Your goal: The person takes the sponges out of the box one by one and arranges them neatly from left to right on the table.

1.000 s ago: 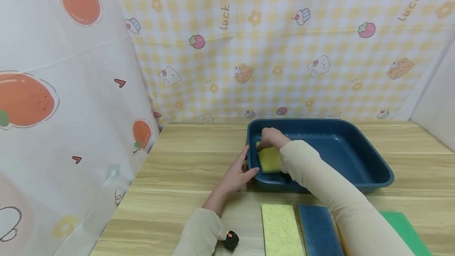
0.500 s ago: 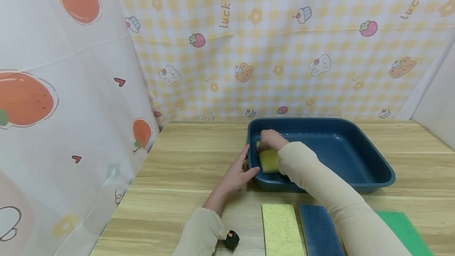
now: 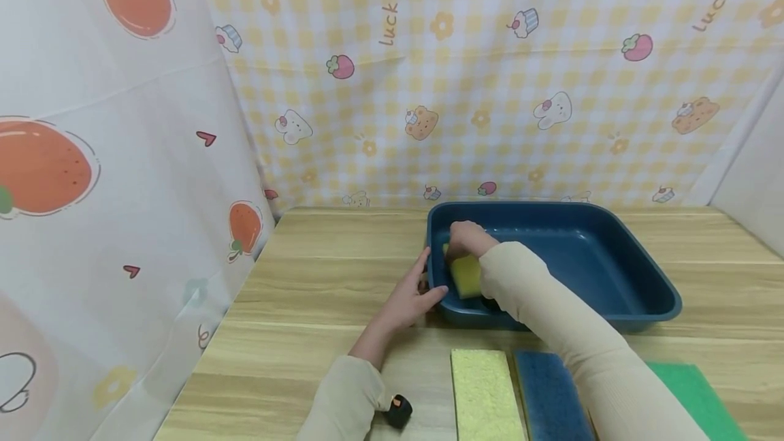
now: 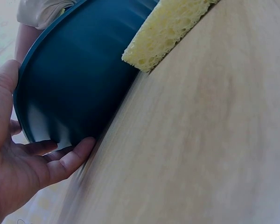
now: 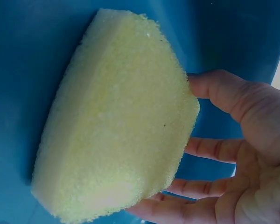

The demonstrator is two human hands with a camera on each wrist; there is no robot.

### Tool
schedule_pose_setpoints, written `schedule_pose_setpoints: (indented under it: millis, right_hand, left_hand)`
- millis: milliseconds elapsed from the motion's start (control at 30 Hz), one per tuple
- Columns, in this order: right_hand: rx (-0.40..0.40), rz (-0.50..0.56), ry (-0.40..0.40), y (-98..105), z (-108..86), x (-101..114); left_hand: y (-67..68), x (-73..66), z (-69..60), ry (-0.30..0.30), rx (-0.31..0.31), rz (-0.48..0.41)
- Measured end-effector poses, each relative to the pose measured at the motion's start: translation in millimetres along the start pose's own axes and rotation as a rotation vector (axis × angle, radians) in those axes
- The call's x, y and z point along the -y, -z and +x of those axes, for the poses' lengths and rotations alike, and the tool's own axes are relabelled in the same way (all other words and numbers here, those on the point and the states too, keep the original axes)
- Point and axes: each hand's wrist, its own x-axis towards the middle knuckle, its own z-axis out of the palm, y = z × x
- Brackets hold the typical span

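Observation:
A yellow sponge point(image 3: 467, 276) lies against the floor at the left end of a deep dark blue rectangular basin point(image 3: 597, 260). My right hand point(image 3: 468, 240) reaches into the basin and grips the sponge along one edge. In the right wrist view, the thumb point(image 5: 219, 88) presses one side of the sponge point(image 5: 121, 112) and the other fingers curl at its lower edge. My left hand point(image 3: 407, 298) holds the basin's near left corner, thumb at the rim and fingers against the outer wall. The left wrist view shows those fingertips point(image 4: 86, 144) low on the wall.
In front of the basin, on the wooden table point(image 3: 275, 332), lie a pale yellow sponge point(image 3: 485, 393), a blue-topped sponge point(image 3: 551, 393) and a green pad point(image 3: 695, 397). My right forearm crosses above them. A patterned cloth point(image 3: 367, 87) hangs behind the table.
The gripped sponge has turned slightly, and its near left corner has shifted right, away from the basin's left wall. The left hand stays at the corner.

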Motion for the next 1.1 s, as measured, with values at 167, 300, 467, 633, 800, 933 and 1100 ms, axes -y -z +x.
schedule_pose_setpoints:
  millis: [167,300,467,633,800,933,1100]
  right_hand:
    - [-0.008,-0.021,0.011,6,-3.4,-2]
    - [-0.021,-0.038,0.02,16,-8.3,-5]
    - [-0.013,-0.03,0.003,29,-19.4,-10]
    - [-0.006,-0.04,-0.008,40,-30.8,-18]
    - [0.001,-0.074,0.012,49,-41.3,-30]
    - [0.018,-0.028,0.008,52,-52.2,-44]
    - [0.042,0.088,-0.008,54,-70.3,-62]
  left_hand:
    - [-0.1,-0.6,0.4,0.006,0.001,0.004]
    - [0.0,0.6,1.3,0.004,-0.008,0.015]
    - [0.0,2.1,1.5,0.0,-0.015,0.025]
    - [-0.7,4.0,1.7,0.006,-0.017,0.018]
    - [-1.0,4.5,2.5,0.011,-0.028,0.004]
    - [-1.2,4.8,2.4,0.007,-0.033,-0.002]
    - [-1.7,6.0,2.1,0.005,-0.029,-0.017]
